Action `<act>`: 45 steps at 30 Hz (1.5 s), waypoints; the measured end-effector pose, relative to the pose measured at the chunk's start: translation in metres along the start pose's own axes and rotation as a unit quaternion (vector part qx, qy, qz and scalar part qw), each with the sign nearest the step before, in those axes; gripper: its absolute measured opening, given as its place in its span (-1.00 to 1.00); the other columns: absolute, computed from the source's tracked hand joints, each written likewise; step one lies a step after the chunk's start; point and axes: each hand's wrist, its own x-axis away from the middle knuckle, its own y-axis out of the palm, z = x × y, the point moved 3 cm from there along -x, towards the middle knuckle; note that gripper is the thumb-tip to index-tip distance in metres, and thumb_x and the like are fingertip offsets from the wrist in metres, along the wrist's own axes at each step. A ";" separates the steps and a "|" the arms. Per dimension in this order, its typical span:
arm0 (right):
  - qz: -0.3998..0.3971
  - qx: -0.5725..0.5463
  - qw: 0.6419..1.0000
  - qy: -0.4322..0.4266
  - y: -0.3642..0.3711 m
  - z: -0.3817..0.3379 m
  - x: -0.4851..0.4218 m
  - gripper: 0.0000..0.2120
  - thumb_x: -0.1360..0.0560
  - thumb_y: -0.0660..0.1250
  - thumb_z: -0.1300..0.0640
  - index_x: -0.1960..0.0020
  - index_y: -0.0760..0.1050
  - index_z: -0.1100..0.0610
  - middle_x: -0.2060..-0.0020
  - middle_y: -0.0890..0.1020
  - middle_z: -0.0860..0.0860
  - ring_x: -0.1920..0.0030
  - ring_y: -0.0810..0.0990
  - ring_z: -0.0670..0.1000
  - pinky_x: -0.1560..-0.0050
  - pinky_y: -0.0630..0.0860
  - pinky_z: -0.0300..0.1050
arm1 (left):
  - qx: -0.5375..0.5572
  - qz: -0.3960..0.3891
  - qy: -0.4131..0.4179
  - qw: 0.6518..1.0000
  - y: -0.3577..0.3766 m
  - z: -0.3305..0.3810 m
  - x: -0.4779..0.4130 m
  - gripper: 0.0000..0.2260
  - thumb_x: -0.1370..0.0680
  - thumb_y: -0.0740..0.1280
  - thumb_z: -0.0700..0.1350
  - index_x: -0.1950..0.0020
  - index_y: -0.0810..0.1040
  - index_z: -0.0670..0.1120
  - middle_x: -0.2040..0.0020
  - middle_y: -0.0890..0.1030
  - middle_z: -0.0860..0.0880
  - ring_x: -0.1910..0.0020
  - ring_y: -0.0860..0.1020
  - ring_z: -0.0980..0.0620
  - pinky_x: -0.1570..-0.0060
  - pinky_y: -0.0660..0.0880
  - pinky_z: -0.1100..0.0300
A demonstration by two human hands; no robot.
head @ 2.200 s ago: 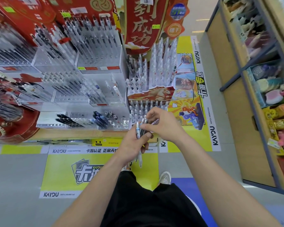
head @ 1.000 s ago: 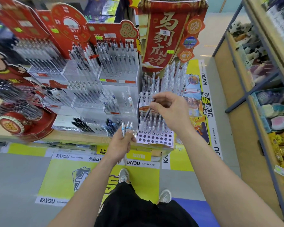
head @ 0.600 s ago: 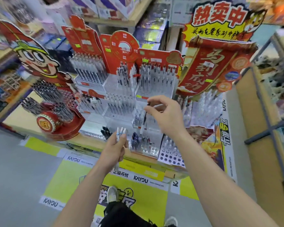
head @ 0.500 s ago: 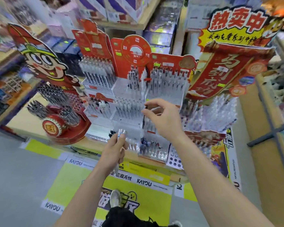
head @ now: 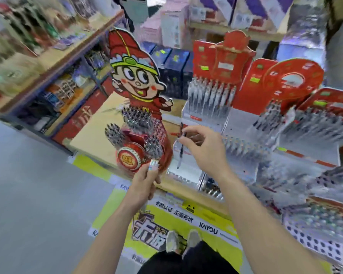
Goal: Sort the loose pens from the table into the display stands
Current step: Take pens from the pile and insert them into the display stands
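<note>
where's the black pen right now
Centre of the head view, pinched in the right hand, the black pen hangs roughly upright just right of the red cartoon-figure stand, in front of the tiered stand.

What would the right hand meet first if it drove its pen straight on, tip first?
Probably the low front tier of the clear stand: the right hand pinches the pen tip-down just above it. Blur leaves the depth unsure.

The one camera rides on the person's head and faces forward and down along both forearms. The left hand (head: pixel 145 180) and right hand (head: pixel 204 149) sit close below it. The pen stands (head: pixel 206 107) are just beyond, the shoes (head: pixel 172 241) near the bottom edge, and the shelves (head: pixel 48 62) slant at the left.
</note>
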 end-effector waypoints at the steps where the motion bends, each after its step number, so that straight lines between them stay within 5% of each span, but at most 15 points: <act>1: 0.003 0.001 1.000 -0.002 0.008 0.000 -0.008 -0.87 -0.50 0.51 0.13 0.02 0.62 -0.06 0.15 0.67 -0.12 0.21 0.61 -0.18 0.15 0.50 -0.30 | 0.003 0.009 -0.004 1.000 -0.007 -0.001 -0.004 -0.62 -0.71 0.19 0.05 0.05 0.38 -0.27 0.46 0.43 0.08 0.49 0.28 0.02 0.51 0.25 0.19; 7: 0.013 -0.027 1.000 0.008 0.036 -0.002 -0.054 -0.91 -0.48 0.51 0.15 0.05 0.65 0.00 0.21 0.69 -0.14 0.17 0.66 -0.09 0.07 0.61 -0.10 | 0.011 0.048 -0.022 0.999 -0.038 0.001 -0.031 -0.76 -0.70 0.23 -0.02 0.05 0.40 -0.16 0.30 0.51 -0.13 0.41 0.35 -0.02 0.48 0.31 0.16; 15: 0.021 -0.031 0.999 -0.033 0.080 -0.043 -0.106 -0.90 -0.49 0.52 0.10 0.00 0.65 0.01 0.17 0.67 -0.20 0.16 0.64 -0.15 0.08 0.60 -0.20 | 0.030 0.109 0.006 0.994 -0.108 0.024 -0.074 -0.81 -0.71 0.23 -0.07 -0.01 0.45 -0.18 0.34 0.54 0.03 0.49 0.34 0.06 0.50 0.34 0.19; 19: 0.043 -0.025 0.997 -0.058 0.119 -0.065 -0.139 -0.88 -0.50 0.51 0.10 -0.02 0.65 0.06 0.14 0.67 -0.17 0.14 0.65 -0.15 0.05 0.60 -0.18 | 0.034 0.112 0.022 0.993 -0.165 0.025 -0.114 -0.79 -0.71 0.23 -0.06 -0.02 0.44 -0.20 0.27 0.52 -0.10 0.49 0.33 0.03 0.44 0.29 0.13; 26: 0.124 0.030 0.990 -0.056 0.181 -0.076 -0.182 -0.90 -0.52 0.49 0.09 0.04 0.60 -0.09 0.14 0.65 -0.23 0.10 0.64 -0.16 0.01 0.59 -0.14 | 0.032 0.011 0.027 0.999 -0.241 0.031 -0.185 -0.81 -0.72 0.19 -0.08 -0.18 0.46 -0.20 0.28 0.56 0.01 0.45 0.29 0.00 0.42 0.24 0.12; 30: 0.114 0.079 0.990 -0.003 0.212 -0.056 -0.194 -0.94 -0.54 0.47 0.10 0.00 0.66 0.05 0.09 0.70 -0.10 0.03 0.66 -0.09 -0.07 0.59 0.01 | 0.030 -0.044 0.018 0.998 -0.268 0.024 -0.220 -0.80 -0.72 0.20 -0.09 -0.14 0.46 -0.23 0.25 0.54 -0.05 0.45 0.29 -0.02 0.44 0.23 0.14; 45: 0.138 0.201 0.964 0.102 0.254 -0.025 -0.192 -0.95 -0.52 0.47 0.12 0.04 0.66 0.00 0.15 0.67 -0.24 0.11 0.64 -0.20 0.01 0.53 -0.32 | 0.052 -0.155 -0.041 0.986 -0.286 0.005 -0.257 -0.83 -0.70 0.23 -0.09 -0.21 0.50 -0.16 0.29 0.57 0.07 0.45 0.31 0.03 0.46 0.26 0.18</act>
